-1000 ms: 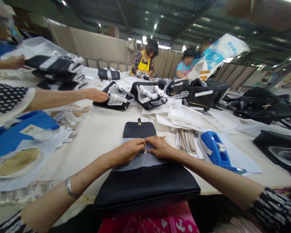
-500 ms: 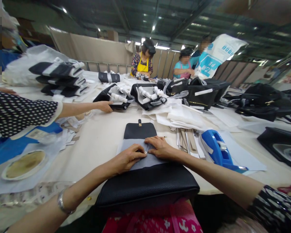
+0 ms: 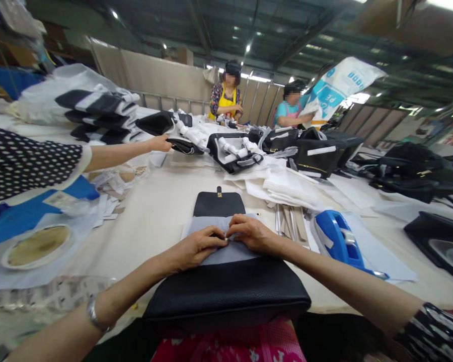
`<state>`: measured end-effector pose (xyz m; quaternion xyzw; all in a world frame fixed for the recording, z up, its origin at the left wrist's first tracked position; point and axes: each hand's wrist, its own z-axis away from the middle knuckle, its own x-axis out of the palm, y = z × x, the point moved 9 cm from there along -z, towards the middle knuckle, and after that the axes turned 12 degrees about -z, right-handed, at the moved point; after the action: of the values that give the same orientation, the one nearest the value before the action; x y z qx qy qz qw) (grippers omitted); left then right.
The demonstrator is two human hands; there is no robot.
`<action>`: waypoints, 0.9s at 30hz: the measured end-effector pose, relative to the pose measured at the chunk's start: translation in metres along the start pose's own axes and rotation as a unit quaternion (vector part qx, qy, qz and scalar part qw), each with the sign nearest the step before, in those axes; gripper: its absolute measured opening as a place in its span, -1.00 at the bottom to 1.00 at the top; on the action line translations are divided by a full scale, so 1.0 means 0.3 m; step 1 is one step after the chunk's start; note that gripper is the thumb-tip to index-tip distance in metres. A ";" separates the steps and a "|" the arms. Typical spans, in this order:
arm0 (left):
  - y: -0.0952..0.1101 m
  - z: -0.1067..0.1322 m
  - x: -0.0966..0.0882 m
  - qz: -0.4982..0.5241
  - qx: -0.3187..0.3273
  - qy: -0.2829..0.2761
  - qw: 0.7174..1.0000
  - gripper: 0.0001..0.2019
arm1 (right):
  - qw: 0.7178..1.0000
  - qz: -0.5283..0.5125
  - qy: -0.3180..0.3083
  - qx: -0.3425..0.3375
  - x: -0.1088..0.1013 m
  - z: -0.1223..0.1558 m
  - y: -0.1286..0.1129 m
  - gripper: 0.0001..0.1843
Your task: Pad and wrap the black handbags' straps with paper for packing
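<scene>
Stretching under a dark steel-trussed factory roof (image 3: 249, 30) with a beige partition (image 3: 151, 75) along the far side, the hall holds a long cream-covered work table (image 3: 154, 221) heaped with bag parts. At the far end, a co-worker in a yellow apron (image 3: 224, 98) and another in a blue top (image 3: 290, 108) work with their hands at the table. At upper left, a stack of black-and-white wrapped bags (image 3: 94, 113) lies beside a co-worker's polka-dot sleeve (image 3: 33, 161), whose hand (image 3: 160, 143) touches a black bag (image 3: 154, 123). Folded white sheets (image 3: 290, 186) lie mid-right, and a blue tape dispenser (image 3: 337, 239) sits right of the person's hands.

Nearest, at bottom centre, lies a black pebbled-leather handbag (image 3: 226, 296) with a grey lining sheet (image 3: 221, 251) across it. Its flap (image 3: 219, 203) extends beyond. The left hand (image 3: 200, 247) and right hand (image 3: 252, 234) rest palm down on the sheet, fingers curled, fingertips almost meeting; whether they pinch it cannot be told.
</scene>
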<state>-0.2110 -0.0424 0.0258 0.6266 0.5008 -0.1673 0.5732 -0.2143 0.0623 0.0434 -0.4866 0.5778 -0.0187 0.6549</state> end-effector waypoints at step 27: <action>0.007 0.011 0.005 -0.003 0.000 0.019 1.000 -0.70 | 0.971 -0.016 -0.005 0.239 0.019 -0.080 0.112 -0.89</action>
<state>-0.2074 -0.0444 0.0246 0.6282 0.5135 -0.1576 0.5629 -0.2489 0.0618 0.0205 -0.3253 0.5458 -0.1642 0.7545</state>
